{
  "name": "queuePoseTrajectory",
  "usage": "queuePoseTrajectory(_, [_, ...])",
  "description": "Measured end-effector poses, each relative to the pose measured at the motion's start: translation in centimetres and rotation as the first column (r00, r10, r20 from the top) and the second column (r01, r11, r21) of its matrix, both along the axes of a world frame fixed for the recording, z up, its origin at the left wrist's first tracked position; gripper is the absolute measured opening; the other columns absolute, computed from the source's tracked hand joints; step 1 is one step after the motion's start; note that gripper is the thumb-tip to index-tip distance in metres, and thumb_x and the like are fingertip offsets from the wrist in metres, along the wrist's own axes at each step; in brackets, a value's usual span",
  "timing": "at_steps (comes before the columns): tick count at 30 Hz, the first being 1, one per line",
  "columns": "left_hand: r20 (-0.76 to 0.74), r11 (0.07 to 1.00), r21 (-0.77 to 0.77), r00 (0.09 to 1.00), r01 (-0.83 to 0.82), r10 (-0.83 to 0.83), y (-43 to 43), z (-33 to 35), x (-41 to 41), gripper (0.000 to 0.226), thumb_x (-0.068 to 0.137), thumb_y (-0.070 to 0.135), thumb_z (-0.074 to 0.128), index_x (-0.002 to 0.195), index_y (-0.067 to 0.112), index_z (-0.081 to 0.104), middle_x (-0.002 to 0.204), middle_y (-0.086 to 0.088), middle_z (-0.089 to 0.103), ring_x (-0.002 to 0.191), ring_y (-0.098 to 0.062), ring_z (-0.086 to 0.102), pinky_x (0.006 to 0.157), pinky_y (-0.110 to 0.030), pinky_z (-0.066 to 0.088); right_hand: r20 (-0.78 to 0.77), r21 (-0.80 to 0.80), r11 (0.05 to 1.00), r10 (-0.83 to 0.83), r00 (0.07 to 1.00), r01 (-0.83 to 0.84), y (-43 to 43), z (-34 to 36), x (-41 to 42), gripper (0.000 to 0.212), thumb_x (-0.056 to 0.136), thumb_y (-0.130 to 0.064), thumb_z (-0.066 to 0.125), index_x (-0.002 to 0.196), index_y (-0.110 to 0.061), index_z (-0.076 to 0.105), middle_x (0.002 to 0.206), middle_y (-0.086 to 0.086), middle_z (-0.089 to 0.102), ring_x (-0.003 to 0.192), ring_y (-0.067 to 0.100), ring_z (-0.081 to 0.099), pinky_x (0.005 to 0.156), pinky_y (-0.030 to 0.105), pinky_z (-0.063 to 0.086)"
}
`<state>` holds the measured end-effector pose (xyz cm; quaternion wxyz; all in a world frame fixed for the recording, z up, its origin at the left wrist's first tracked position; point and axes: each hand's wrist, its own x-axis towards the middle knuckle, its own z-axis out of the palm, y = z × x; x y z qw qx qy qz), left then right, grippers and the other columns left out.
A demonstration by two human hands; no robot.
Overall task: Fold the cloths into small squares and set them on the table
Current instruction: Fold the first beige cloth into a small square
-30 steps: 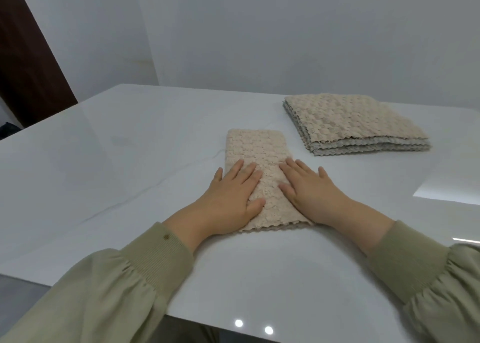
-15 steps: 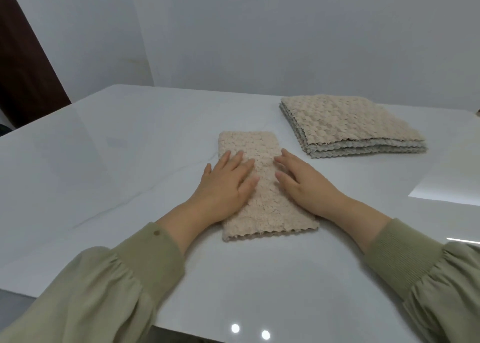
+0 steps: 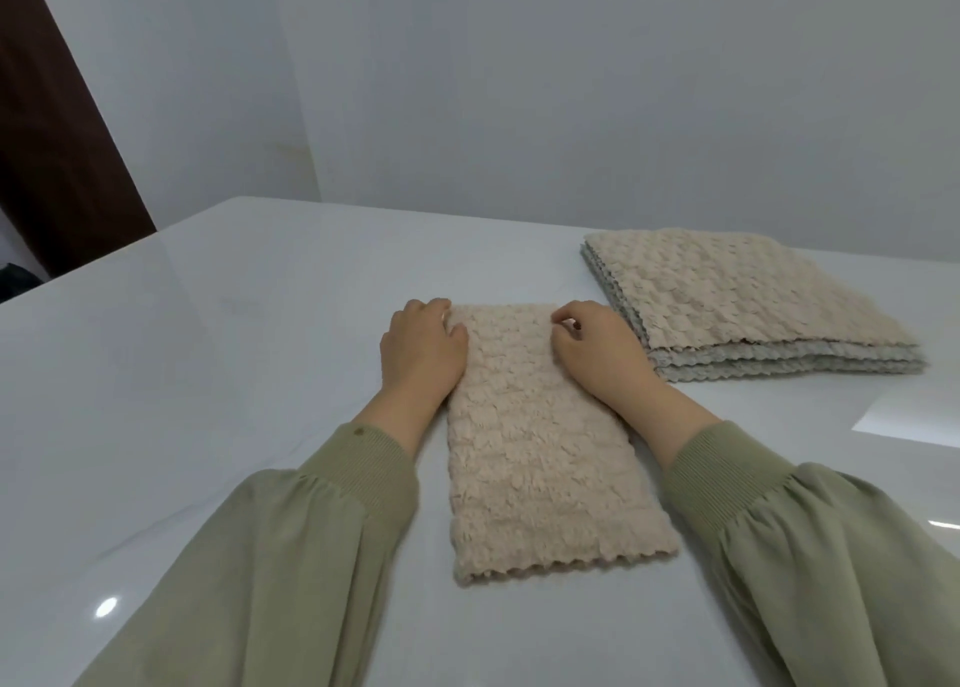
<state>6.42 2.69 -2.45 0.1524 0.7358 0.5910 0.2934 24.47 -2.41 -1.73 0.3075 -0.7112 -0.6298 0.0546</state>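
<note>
Evidently caught at the start of a fold: gripped the beige, fluffy, scallop-edged cloth [image 3: 540, 452] at its two far corners, with the left hand [image 3: 423, 356] curled over the far-left corner, thumb on top, and the right hand [image 3: 597, 353] nipping the far-right corner between thumb and forefinger. Had that cloth lying flat as a long narrow strip on the glossy white table [image 3: 208, 374], running lengthwise away from the body, its near scalloped end close to the front edge, between the two olive-green sleeves [image 3: 322, 546].

Took both far corners at once, most likely, so as to bring the far end back level over the near end and halve the strip into a small square. Chose the corners rather than mid-edge, presumably, to hold the edge straight and stop the soft pile sagging or skewing. Seemed one fold short of done on this piece.

Had the stack of larger beige and grey cloths [image 3: 743, 301] lying flat at the right rear of the table, near the right hand yet apart from the strip, probably as a supply within easy reach
</note>
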Motion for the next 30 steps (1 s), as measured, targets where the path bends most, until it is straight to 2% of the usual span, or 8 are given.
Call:
queuePoseTrajectory(5, [-0.163,0.992,0.019,0.978,-0.128,0.129,1.8,0.1,0.4,0.039,0.093,0.040,0.040,0.117,0.017,0.061,0.119,-0.005,0.054,0.114,-0.024,0.043,0.089,-0.036,0.035,0.123,-0.044,0.997,-0.062,0.991,0.068,2.9,-0.5,0.6,0.037,0.094,-0.025,0.044,0.122,-0.005,0.057,0.117,0.014,0.061,0.109,0.031,0.050,0.091,0.037,0.041])
queuePoseTrajectory(11, [-0.203,0.985,-0.002,0.964,-0.174,0.170,2.7,0.0,0.7,0.037,0.084,0.053,0.050,0.102,0.023,0.062,0.107,0.002,0.055,0.109,-0.022,0.043,0.084,-0.035,0.032,0.250,-0.178,0.980,-0.044,0.967,0.090,3.5,-0.1,0.7,0.046,0.092,-0.034,0.043,0.132,-0.012,0.047,0.133,0.009,0.044,0.123,0.029,0.033,0.100,0.039,0.031])
queuePoseTrajectory(13, [-0.167,0.988,-0.017,0.975,-0.155,0.150,2.7,0.1,0.6,0.027,0.083,0.048,0.053,0.095,0.025,0.061,0.100,0.006,0.055,0.105,-0.020,0.044,0.082,-0.034,0.030,0.251,-0.203,0.975,-0.038,0.967,0.091,3.6,0.0,0.6,0.047,0.090,-0.034,0.044,0.132,-0.013,0.044,0.133,0.008,0.042,0.124,0.028,0.032,0.100,0.040,0.029])
queuePoseTrajectory(17, [0.045,0.998,-0.037,0.998,-0.046,0.047,2.2,0.3,0.4,0.008,0.082,0.030,0.055,0.075,0.027,0.052,0.078,0.013,0.056,0.089,-0.015,0.049,0.079,-0.031,0.032,0.244,-0.223,0.970,-0.038,0.969,0.094,3.4,0.2,0.3,0.045,0.088,-0.032,0.046,0.128,-0.013,0.043,0.128,0.008,0.041,0.121,0.027,0.032,0.098,0.040,0.028])
queuePoseTrajectory(22, [0.234,0.997,-0.056,0.972,0.050,-0.036,1.7,0.7,0.4,0.013,0.083,0.015,0.054,0.074,0.022,0.048,0.071,0.008,0.054,0.067,-0.011,0.048,0.059,-0.026,0.038,0.052,-0.124,0.992,0.020,0.998,-0.013,3.1,0.2,0.6,0.013,0.080,-0.018,0.053,0.092,-0.017,0.047,0.090,0.001,0.048,0.094,0.024,0.044,0.076,0.034,0.033])
queuePoseTrajectory(25, [0.300,0.998,-0.007,0.952,0.059,-0.054,1.7,0.6,0.4,0.014,0.087,0.017,0.056,0.076,0.021,0.048,0.073,0.005,0.057,0.067,-0.013,0.048,0.062,-0.028,0.041,-0.163,-0.046,0.996,0.071,0.984,-0.080,2.8,0.1,0.7,0.017,0.082,-0.012,0.056,0.080,-0.022,0.042,0.076,-0.002,0.049,0.072,0.018,0.046,0.061,0.030,0.037])
queuePoseTrajectory(28, [0.341,0.995,0.054,0.935,0.083,-0.097,1.4,0.7,0.4,0.009,0.089,0.015,0.058,0.085,0.020,0.052,0.078,0.004,0.060,0.071,-0.014,0.052,0.064,-0.028,0.042,-0.227,0.050,0.995,0.092,0.970,-0.083,2.7,0.1,0.6,0.019,0.085,-0.008,0.059,0.095,-0.021,0.050,0.073,-0.007,0.048,0.067,0.014,0.045,0.059,0.025,0.038])
queuePoseTrajectory(30, [0.327,0.991,0.116,0.940,0.067,-0.102,1.0,0.9,0.5,0.011,0.090,0.016,0.058,0.098,0.022,0.058,0.078,0.008,0.060,0.074,-0.013,0.055,0.064,-0.025,0.038,-0.202,0.112,0.993,0.069,0.977,-0.047,2.5,0.2,0.5,0.034,0.084,-0.004,0.061,0.114,-0.019,0.053,0.076,-0.007,0.047,0.073,0.015,0.047,0.064,0.026,0.037])
